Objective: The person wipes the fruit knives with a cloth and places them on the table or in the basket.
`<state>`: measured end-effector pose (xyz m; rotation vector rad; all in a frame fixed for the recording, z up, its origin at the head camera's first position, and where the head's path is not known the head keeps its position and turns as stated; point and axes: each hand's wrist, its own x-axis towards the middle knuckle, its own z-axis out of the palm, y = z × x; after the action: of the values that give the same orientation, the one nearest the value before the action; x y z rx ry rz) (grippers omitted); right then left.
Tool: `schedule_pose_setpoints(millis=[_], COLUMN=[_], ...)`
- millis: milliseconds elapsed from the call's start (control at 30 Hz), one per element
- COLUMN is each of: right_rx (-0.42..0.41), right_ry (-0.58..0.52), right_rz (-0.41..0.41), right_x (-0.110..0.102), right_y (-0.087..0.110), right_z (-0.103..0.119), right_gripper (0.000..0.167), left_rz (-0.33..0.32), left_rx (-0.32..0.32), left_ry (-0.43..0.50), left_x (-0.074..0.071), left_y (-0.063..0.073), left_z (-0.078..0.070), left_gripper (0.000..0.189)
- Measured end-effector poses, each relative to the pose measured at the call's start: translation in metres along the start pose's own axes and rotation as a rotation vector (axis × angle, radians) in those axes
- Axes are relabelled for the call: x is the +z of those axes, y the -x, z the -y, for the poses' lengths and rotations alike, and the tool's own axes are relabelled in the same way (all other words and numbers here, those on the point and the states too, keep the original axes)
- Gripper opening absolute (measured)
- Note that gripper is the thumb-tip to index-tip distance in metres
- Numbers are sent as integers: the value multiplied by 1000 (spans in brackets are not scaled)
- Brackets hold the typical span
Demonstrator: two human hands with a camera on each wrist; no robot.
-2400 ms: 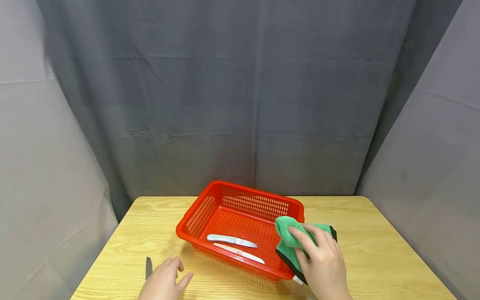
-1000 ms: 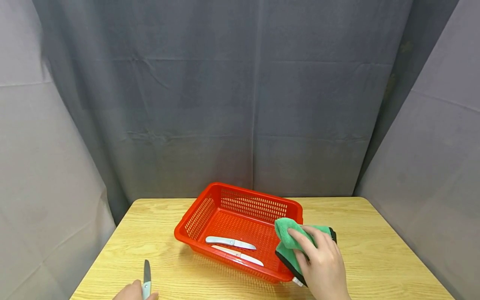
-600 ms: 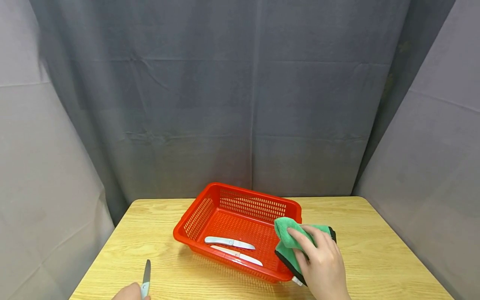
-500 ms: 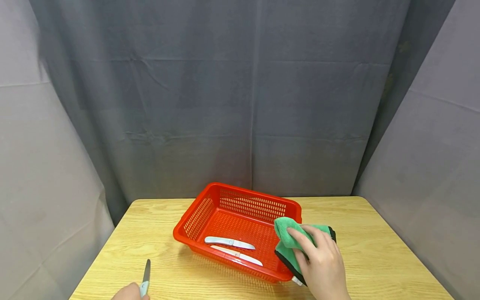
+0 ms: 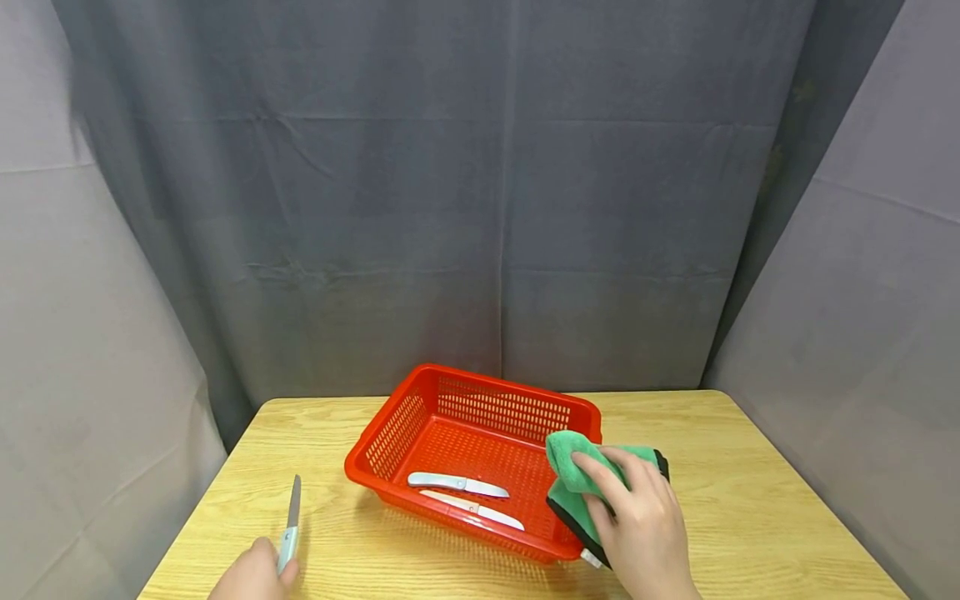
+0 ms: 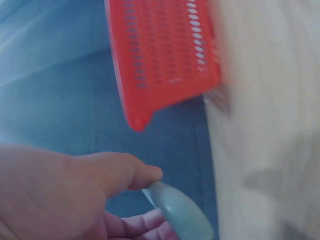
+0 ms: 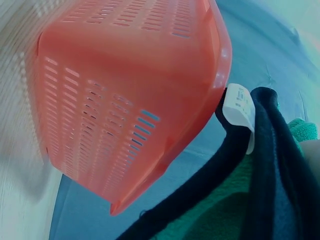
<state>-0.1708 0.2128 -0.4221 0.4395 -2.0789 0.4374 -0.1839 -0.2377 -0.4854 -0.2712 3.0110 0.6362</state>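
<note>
My left hand (image 5: 253,573) grips a knife (image 5: 288,542) by its pale blue handle, thumb along one side. The grey blade points forward, away from me, left of the red basket (image 5: 367,477). In the left wrist view the rounded handle end (image 6: 185,214) shows below the thumb, and the blade is hidden. With bent fingers, my right hand (image 5: 647,527) holds a bunched green cloth (image 5: 573,462) with black edging at the basket's right end. A white tag (image 7: 239,105) hangs from the edging. Inside the basket lie a pale blue-handled knife (image 5: 438,480) and a cream-handled one (image 5: 450,500).
The basket has slotted walls and sits at an angle on a light wooden table (image 5: 750,500). A grey curtain (image 5: 375,208) hangs behind the table's far edge, and pale cloth panels (image 5: 90,375) flank both sides.
The left hand first reached over the knife on the table, then took its handle and drew it back. It has since moved forward with it. The right hand keeps its hold on the cloth.
</note>
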Motion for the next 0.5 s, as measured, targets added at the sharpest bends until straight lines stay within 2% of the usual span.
schedule_pose_setpoints(millis=[133,500], right_rx=[-3,-6], right_ry=[5,-4], right_rz=[-6,-30], right_x=[1,5], right_y=[-2,-10], right_z=[0,6], right_gripper=[44,46], left_rz=[-90,-190], left_rx=[54,156], left_ry=[51,157], left_x=[-7,-19], left_y=[8,34], left_z=[-20,-83], left_gripper=[33,21])
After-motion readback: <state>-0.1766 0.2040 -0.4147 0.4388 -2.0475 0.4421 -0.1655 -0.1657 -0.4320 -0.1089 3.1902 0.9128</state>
